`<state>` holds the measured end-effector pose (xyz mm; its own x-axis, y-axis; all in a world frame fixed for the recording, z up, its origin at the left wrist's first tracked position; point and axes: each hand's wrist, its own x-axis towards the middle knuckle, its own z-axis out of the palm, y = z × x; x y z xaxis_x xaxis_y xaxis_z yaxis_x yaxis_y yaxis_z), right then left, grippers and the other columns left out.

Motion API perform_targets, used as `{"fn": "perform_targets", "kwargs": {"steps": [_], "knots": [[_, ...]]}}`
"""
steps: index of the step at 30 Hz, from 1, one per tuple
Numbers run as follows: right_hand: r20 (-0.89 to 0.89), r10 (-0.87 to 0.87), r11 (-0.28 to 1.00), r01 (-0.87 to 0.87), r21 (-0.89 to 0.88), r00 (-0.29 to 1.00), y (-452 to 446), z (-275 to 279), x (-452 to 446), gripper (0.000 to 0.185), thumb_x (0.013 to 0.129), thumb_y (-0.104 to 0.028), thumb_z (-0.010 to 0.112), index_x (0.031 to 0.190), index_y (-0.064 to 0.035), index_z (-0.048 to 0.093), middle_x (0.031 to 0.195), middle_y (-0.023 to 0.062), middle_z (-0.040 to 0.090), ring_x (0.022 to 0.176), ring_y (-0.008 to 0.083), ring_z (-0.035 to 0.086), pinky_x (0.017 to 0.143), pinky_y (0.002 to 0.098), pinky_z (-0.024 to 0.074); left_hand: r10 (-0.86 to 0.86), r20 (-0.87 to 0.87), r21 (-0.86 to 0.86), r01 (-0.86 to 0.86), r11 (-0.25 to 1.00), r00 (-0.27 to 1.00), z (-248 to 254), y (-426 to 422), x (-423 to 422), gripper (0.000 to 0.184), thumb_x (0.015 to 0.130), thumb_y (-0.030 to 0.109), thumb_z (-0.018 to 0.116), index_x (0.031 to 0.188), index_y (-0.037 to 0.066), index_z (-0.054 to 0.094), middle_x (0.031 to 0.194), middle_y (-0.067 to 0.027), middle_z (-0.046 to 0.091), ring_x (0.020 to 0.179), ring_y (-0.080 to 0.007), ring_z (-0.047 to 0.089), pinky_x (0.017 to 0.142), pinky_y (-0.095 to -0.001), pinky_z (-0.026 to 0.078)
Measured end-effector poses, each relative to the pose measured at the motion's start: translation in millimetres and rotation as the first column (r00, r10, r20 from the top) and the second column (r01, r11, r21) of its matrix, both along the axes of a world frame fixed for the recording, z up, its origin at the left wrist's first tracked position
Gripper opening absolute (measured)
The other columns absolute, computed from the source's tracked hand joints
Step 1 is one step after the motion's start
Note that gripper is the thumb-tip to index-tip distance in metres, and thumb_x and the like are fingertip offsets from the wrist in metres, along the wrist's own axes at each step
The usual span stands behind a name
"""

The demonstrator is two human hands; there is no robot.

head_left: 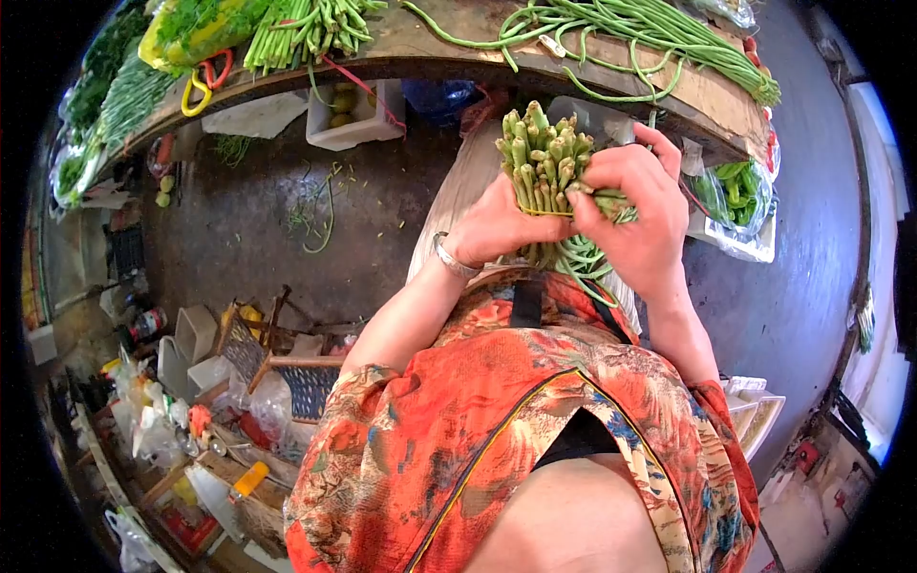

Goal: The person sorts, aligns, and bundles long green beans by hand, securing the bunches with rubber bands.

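A thick bunch of green long beans (544,162) stands upright in front of my chest, cut stem ends facing up. My left hand (497,224) is wrapped around it from the side, with a metal bangle (457,258) on that wrist. A thin yellow band (543,211) circles the bunch just above my left thumb. My right hand (638,205) pinches a few bean ends (613,204) that stick out sideways against the bunch. Below the hands, the beans' long green lengths (583,258) hang down, partly hidden by my hands.
Ahead is a curved wooden counter (439,43) bearing more long beans (659,43), bundled green stalks (310,33) and yellow-handled scissors (198,93). A white foam box (358,119) sits underneath. Bean scraps (320,205) litter the floor. Clutter and a chair (296,377) lie behind at left.
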<state>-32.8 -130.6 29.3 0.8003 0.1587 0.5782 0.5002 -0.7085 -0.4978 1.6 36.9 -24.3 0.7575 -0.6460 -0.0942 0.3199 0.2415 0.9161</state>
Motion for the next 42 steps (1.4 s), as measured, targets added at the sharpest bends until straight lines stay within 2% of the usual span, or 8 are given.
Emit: {"fn": "perform_targets", "kwargs": {"steps": [2,9,11,18,22,29,37,42], "knots": [[0.009,0.033,0.999,-0.033,-0.024,0.999,-0.5,3.3,-2.3,0.015,0.069,-0.006,0.072,0.076,-0.0087,0.058,0.077,0.0027,0.063,0.081,0.0179,0.063,0.098,0.0409,0.0372,-0.034,0.050,0.038,0.032,0.999,0.998,-3.2,2.6,0.6,0.053,0.071,0.007,0.076,0.120,0.003,0.056,0.109,-0.0018,0.062,0.098,-0.0089,0.056,0.085,-0.0275,0.049],[-0.444,0.211,0.729,0.162,0.665,0.871,-13.4,-13.7,-2.3,0.017,0.072,-0.008,0.071,0.086,-0.0061,0.063,0.084,0.0041,0.063,0.083,0.0188,0.060,0.091,0.0365,0.0421,-0.013,-0.038,-0.021,0.012,1.000,0.999,-8.4,-1.7,-8.8,0.051,0.073,0.003,0.074,0.119,0.003,0.055,0.106,-0.0009,0.064,0.095,-0.0096,0.060,0.085,-0.0271,0.049],[-0.395,0.066,0.917,0.100,0.386,0.916,-15.4,-14.9,-0.7,0.020,0.072,-0.010,0.069,0.091,-0.0057,0.063,0.087,0.0043,0.063,0.089,0.0205,0.058,0.090,0.0359,0.0413,0.044,-0.059,-0.059,-0.047,0.997,0.997,-11.9,-3.9,-11.1,0.052,0.072,0.003,0.075,0.120,0.003,0.054,0.105,-0.0007,0.064,0.096,-0.0096,0.059,0.085,-0.0272,0.049],[-0.243,-0.134,0.988,0.111,-0.107,0.961,-7.6,4.5,-0.9,0.018,0.074,-0.014,0.066,0.091,-0.0080,0.065,0.082,0.0068,0.062,0.085,0.0260,0.059,0.091,0.0389,0.0397,0.117,0.001,0.022,-0.117,0.993,0.993,-10.6,-5.5,-14.6,0.043,0.070,0.008,0.075,0.110,0.002,0.060,0.100,-0.0001,0.063,0.090,-0.0082,0.057,0.080,-0.0262,0.048],[-0.242,-0.083,0.983,0.039,-0.180,0.967,-15.1,5.8,1.5,0.018,0.075,-0.018,0.065,0.089,-0.0077,0.065,0.077,0.0078,0.060,0.081,0.0278,0.059,0.088,0.0403,0.0402,0.122,0.051,0.057,-0.124,0.991,0.991,-9.8,-5.5,-15.0,0.041,0.070,0.009,0.075,0.109,0.002,0.061,0.098,0.0003,0.063,0.088,-0.0076,0.057,0.079,-0.0261,0.048],[-0.364,0.018,0.972,-0.102,-0.214,0.931,-25.5,17.3,8.2,0.019,0.074,-0.019,0.066,0.090,-0.0082,0.065,0.077,0.0094,0.058,0.079,0.0289,0.058,0.086,0.0399,0.0401,0.037,0.138,0.146,-0.058,0.988,0.990,-7.9,-7.4,-13.9,0.042,0.071,0.007,0.075,0.109,0.002,0.060,0.097,0.0005,0.064,0.088,-0.0069,0.057,0.079,-0.0254,0.048],[-0.455,0.084,0.996,-0.057,0.073,0.886,-23.2,1.2,15.6,0.022,0.071,-0.015,0.066,0.088,-0.0019,0.064,0.074,0.0139,0.056,0.068,0.0310,0.057,0.061,0.0377,0.0443,0.068,0.074,0.120,-0.077,0.990,0.995,-9.9,-10.2,-13.2,0.043,0.071,0.007,0.075,0.110,0.002,0.060,0.097,0.0005,0.064,0.087,-0.0068,0.058,0.079,-0.0255,0.048],[-0.483,0.114,0.991,-0.066,0.114,0.868,-26.3,-4.2,15.3,0.023,0.072,-0.015,0.066,0.090,-0.0024,0.064,0.075,0.0140,0.056,0.071,0.0308,0.057,0.064,0.0379,0.0442,0.048,0.111,0.167,-0.066,0.984,0.993,-11.0,-7.9,-13.4,0.042,0.070,0.007,0.075,0.110,0.002,0.060,0.096,0.0005,0.065,0.086,-0.0071,0.058,0.079,-0.0252,0.049]]}}
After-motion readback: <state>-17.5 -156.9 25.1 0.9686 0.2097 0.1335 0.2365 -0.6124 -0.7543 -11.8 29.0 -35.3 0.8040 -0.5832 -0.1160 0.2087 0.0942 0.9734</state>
